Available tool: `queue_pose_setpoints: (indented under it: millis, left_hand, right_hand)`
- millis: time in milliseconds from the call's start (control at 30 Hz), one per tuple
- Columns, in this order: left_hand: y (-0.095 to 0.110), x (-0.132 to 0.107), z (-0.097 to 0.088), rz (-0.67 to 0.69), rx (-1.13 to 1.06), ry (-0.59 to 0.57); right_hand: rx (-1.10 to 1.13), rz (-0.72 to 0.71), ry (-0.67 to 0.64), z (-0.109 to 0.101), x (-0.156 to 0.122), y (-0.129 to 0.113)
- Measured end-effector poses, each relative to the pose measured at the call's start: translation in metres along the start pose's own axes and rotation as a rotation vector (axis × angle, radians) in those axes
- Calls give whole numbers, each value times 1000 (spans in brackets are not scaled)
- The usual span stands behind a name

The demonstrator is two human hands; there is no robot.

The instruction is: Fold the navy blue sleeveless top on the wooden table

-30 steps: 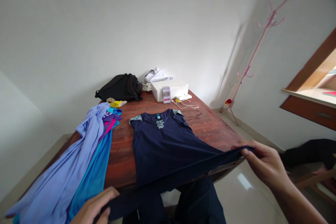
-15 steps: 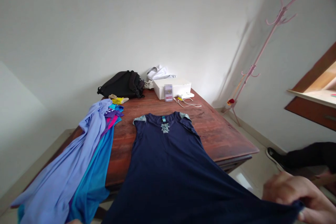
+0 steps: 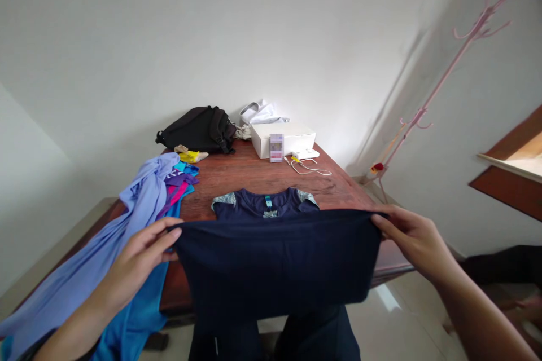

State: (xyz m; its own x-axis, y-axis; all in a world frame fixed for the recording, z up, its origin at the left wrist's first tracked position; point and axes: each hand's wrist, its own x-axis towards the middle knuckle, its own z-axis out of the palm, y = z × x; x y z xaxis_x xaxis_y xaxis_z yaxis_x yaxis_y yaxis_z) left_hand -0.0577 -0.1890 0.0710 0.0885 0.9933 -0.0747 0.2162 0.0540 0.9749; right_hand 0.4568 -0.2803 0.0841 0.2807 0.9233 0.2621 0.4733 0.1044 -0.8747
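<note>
My left hand [image 3: 146, 242] and right hand [image 3: 409, 234] each pinch an edge of a navy top [image 3: 279, 271], holding it taut across the lower centre of the frame, its neckline on a wooden table [image 3: 254, 172]. Beyond, I see heaped clothes [image 3: 144, 197] at left, a black bag [image 3: 192, 132] and white box [image 3: 292, 138] mid-frame, and a pink coat stand [image 3: 451, 67] at upper right.

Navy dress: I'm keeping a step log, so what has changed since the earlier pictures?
The left hand and right hand have brought the lower part of the navy dress up and forward, toward its neckline; the raised cloth now hides most of its front. Both held it a second ago too. The lavender cloth, black bag and white box stay put on the table.
</note>
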Motion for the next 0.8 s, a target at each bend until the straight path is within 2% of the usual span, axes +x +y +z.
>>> queue_pose_setpoints:
  millis: [133, 233, 333, 433, 533, 667, 800]
  left_hand:
    - [3, 75, 32, -49, -81, -71]
    - [-9, 121, 43, -79, -31, -73]
    - [-21, 154, 48, -102, -2, -102]
    - [-30, 175, 51, -112, 13, -146]
    - [-37, 188, 52, -83, 70, -135]
    - [-51, 198, 51, 10, 147, -60]
    - [-61, 202, 49, 122, 327, -50]
  right_hand:
    - [66, 89, 0, 49, 63, 40]
    - [116, 161, -36, 79, 101, 74]
    - [100, 194, -46, 101, 128, 103]
    - [51, 208, -57, 115, 146, 122]
    - [0, 190, -83, 121, 157, 132]
    - [-182, 174, -35, 125, 165, 139]
    - [-330, 182, -38, 126, 170, 144]
